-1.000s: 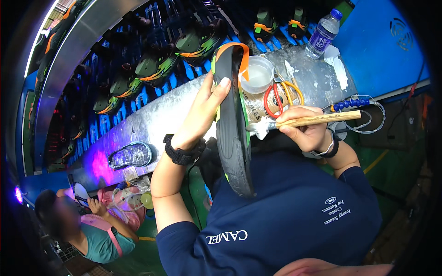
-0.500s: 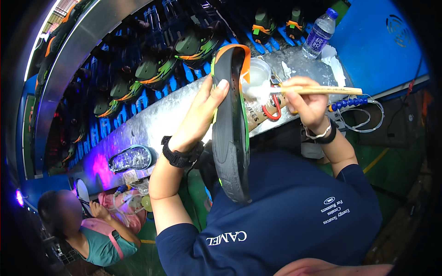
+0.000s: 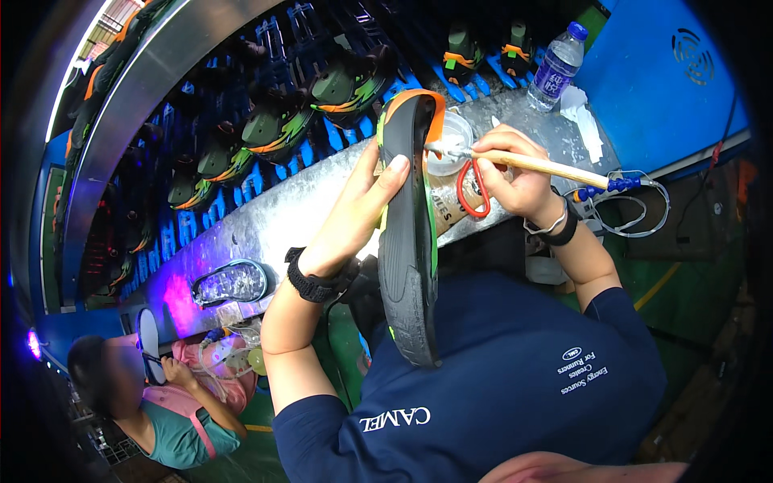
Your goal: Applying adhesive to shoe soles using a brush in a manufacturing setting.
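Observation:
My left hand point(image 3: 358, 201) grips a black shoe sole point(image 3: 408, 266) with orange and green trim, held upright in front of my chest. Its thumb presses on the near face, while its other fingers are mostly hidden behind. In my right hand point(image 3: 519, 177) is a brush point(image 3: 555, 167) with a pale wooden handle. Its white-coated tip meets the sole's inner edge near the orange end; whether it touches is hard to tell. Behind the tip stands a clear cup point(image 3: 457, 127) with white residue. Red-handled scissors point(image 3: 461, 197) lie just below my right hand.
A water bottle point(image 3: 557, 68) and white tissue point(image 3: 581, 121) are on the metal bench point(image 3: 241, 233). Another sole point(image 3: 231, 283) lies at its left end. Several shoes point(image 3: 278, 121) stand on blue racks beyond. A person point(image 3: 189, 410) works at lower left; a blue machine point(image 3: 664, 80) stands right.
My right hand has shifted left, bringing the brush tip from in front of the cup to the sole's edge. The brush handle now slopes down to the right. The sole has shifted slightly lower.

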Available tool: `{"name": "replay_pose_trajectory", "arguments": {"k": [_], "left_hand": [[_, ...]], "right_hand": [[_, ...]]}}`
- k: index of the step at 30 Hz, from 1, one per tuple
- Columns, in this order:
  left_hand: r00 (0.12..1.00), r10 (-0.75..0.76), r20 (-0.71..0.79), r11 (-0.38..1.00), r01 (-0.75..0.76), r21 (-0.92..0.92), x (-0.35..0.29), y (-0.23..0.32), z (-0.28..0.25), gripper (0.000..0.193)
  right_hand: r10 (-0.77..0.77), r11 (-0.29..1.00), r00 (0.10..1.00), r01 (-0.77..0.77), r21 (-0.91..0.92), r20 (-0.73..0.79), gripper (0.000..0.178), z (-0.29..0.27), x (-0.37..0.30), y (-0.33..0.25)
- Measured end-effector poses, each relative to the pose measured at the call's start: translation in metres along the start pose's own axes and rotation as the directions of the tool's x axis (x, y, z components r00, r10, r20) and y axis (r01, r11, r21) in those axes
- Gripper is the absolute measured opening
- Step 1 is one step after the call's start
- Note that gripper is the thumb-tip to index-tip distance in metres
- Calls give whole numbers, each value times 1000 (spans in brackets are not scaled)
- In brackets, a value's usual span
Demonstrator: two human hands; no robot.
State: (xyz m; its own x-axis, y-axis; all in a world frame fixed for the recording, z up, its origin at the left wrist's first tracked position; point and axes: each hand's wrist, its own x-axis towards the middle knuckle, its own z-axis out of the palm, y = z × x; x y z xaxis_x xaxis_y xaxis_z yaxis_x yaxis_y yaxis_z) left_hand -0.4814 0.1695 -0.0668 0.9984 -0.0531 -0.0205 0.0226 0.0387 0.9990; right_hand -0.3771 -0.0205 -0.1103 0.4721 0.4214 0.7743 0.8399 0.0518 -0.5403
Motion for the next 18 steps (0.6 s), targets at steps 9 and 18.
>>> {"name": "replay_pose_trajectory", "arguments": {"k": [9, 18], "left_hand": [[997, -64, 36, 996, 66, -52, -1, 2, -4, 57], [999, 33, 27, 998, -34, 53, 4, -1, -7, 56]], "right_hand": [[73, 994, 997, -71, 80, -25, 12, 0, 1, -4], [-6, 994, 996, -3, 106, 90, 10, -2, 1, -10]]}}
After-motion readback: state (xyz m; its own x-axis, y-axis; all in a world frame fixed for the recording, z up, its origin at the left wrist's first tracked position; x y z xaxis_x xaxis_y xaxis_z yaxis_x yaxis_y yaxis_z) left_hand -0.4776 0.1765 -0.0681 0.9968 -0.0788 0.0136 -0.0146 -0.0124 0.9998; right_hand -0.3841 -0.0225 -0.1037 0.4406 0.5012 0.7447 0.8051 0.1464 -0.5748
